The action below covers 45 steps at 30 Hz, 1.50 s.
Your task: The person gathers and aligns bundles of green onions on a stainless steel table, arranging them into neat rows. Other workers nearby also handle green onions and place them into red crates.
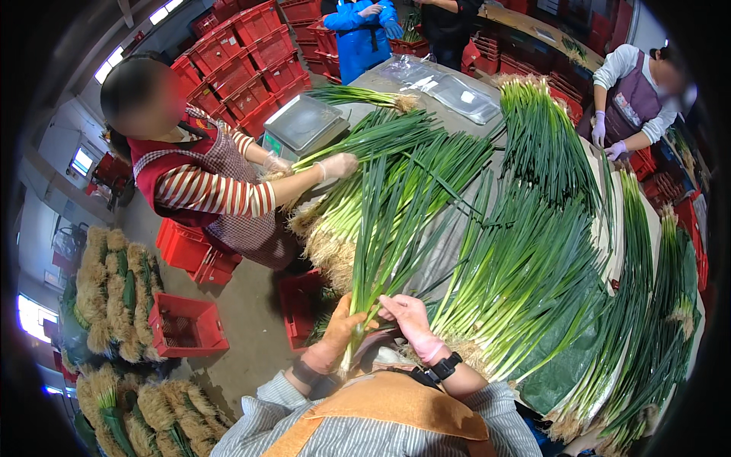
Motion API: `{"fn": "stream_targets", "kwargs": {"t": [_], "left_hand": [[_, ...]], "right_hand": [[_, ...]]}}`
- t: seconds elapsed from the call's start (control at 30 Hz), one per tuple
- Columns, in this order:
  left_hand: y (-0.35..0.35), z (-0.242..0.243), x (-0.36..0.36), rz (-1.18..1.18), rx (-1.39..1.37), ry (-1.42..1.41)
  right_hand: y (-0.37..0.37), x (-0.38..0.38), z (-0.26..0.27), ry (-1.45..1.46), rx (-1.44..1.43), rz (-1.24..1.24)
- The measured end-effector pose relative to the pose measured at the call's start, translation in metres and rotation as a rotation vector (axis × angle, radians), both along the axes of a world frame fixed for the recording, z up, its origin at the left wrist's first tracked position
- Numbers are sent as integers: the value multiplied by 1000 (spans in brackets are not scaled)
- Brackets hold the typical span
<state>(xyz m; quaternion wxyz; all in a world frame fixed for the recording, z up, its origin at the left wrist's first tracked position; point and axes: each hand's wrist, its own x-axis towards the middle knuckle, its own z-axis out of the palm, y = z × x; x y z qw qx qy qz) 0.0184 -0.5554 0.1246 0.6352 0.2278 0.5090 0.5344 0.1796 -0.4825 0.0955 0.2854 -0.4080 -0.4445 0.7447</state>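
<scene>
A small bunch of green onions (pixel 377 228) is upright in my left hand (pixel 338 331), which grips it low on the pale stalks. Its roots hang near my apron and the leaves fan out over the table. With fingertips drawn together, my right hand (pixel 412 323) pinches a stalk at the bunch's right side. Both hands wear thin gloves. To the right of my right hand lies a broad pile of green onions (pixel 514 274), roots towards me. Beyond my left hand is another heap of green onions (pixel 342 234), its roots at the table's left edge.
A co-worker's gloved hand (pixel 338 166) holds stalks at the left, near a digital scale (pixel 305 123). Plastic bags (pixel 457 94) lie at the back. Another co-worker's gloved hands (pixel 615 149) handle leaves at the right. A red crate (pixel 188 325) stands on the floor.
</scene>
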Motion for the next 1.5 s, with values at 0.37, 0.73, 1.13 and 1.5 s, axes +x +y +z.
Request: {"fn": "stream_targets", "kwargs": {"t": [0.37,0.73,1.13,1.5], "left_hand": [[-3,11,17,25,42,13],[-4,-1,14,76,4,143],[-2,0,-18,174,35,93],[4,27,-8,181,46,-41]], "right_hand": [[5,-10,7,-281,214,17],[0,-14,26,-450,1338,-34],[21,24,-37,71,69,-685],[-20,-16,-66,553,-665,301]]}}
